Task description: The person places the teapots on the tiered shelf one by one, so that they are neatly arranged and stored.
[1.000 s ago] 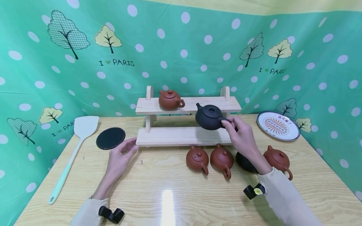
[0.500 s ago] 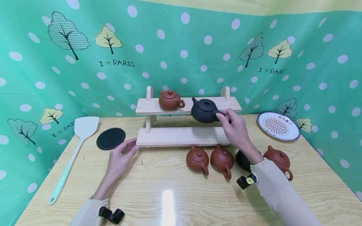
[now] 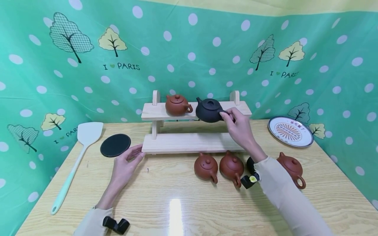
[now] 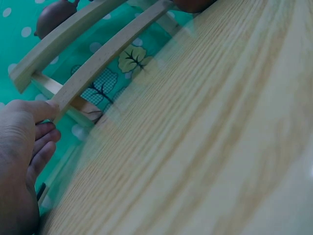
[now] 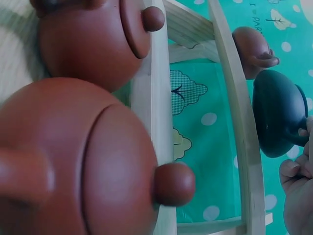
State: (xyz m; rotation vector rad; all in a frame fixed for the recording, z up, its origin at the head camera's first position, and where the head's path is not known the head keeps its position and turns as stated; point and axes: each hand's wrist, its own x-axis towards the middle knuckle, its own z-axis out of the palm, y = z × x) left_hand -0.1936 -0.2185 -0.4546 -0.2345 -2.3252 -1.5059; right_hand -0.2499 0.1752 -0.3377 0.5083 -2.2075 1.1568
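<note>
My right hand (image 3: 240,128) pinches the handle of a black teapot (image 3: 209,110), which is at the upper tier of a two-tier wooden rack (image 3: 189,143). Whether its base touches the board I cannot tell. To its left on that tier sits a reddish-brown teapot (image 3: 176,105). With thumb and fingers, my left hand (image 3: 124,167) holds the left end of the lower tier; the left wrist view shows the thumb on the board (image 4: 88,73). In the right wrist view the black teapot (image 5: 279,113) appears beside the upper board, with two brown teapots close to the camera.
Two brown teapots (image 3: 205,166) (image 3: 232,166) stand before the rack. A second black teapot (image 3: 250,166) is mostly hidden by my right sleeve; another brown teapot (image 3: 290,167) stands right of it. A patterned plate (image 3: 290,131), a black disc (image 3: 115,145) and a white spatula (image 3: 90,132) lie around.
My right hand has carried the black teapot left and up, from in front of the rack's right side to the upper tier. The left hand has stayed on the rack's end.
</note>
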